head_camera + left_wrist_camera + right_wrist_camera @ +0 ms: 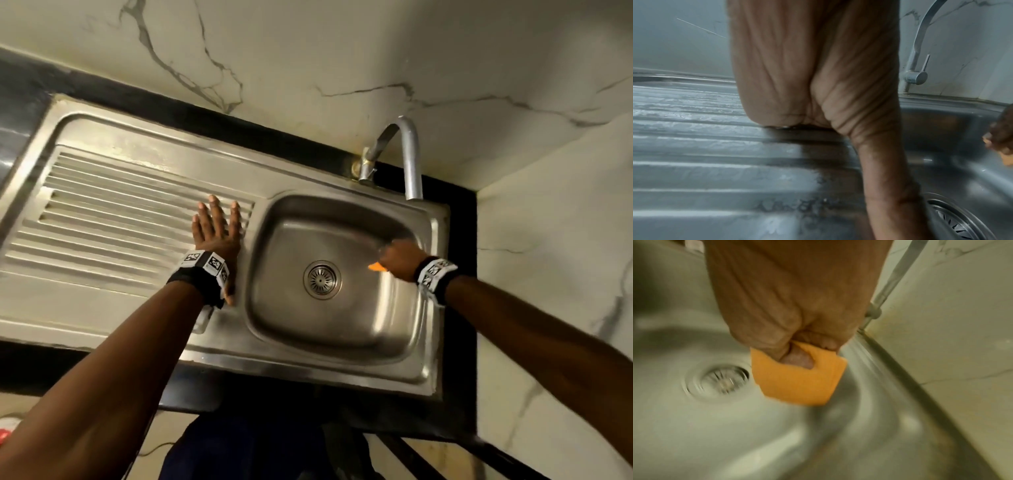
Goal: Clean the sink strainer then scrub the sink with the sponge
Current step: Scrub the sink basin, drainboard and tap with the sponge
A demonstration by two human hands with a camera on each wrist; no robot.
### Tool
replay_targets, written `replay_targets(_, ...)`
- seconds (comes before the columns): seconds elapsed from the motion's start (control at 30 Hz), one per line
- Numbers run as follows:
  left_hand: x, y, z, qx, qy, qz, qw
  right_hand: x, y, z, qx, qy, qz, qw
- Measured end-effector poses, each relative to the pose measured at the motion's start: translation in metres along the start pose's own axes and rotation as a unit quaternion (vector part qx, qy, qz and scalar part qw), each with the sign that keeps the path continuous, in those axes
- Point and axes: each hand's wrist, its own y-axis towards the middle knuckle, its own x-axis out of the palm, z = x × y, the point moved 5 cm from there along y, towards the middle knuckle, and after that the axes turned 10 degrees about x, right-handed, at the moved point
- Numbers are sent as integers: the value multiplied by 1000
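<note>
While the left hand lies flat on the ribbed drainboard at centre frame in the head view, its fingers are straight and slightly spread, palm down just left of the basin edge. In the left wrist view the heel of the palm touches the wet steel ridges.

Right of centre, the right hand reaches into the sink — a stainless basin set in a dark worktop. Its fingers are curled round an orange sponge, the thumb pressed into the sponge's upper face, as the right wrist view shows; in the head view only an orange corner shows below the fist. The sponge sits against the basin's right-hand slope, near the rim.

The strainer is seated in the drain at the middle of the basin floor, just left of the sponge and apart from it; blur hides whether it carries any residue.

A curved metal tap rises at upper centre, its spout ending over the basin's far rim, against a veined marble-pattern wall. Both wrists carry black bands with patterned tags.
</note>
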Motion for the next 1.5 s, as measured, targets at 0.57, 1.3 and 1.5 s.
replay_targets(0.57, -3, -7, 1, 27, -20, 72, 997, 110, -77, -11, -107, -98, 11, 989)
replay_targets(1.3, 11, 2, 1, 22, -21, 91, 995, 49, 28, 47, -53, -169, -71, 982)
replay_targets(1.5, 9, -1, 3, 24, -28, 98, 994, 86, 5, 40, -8, -135, -69, 988)
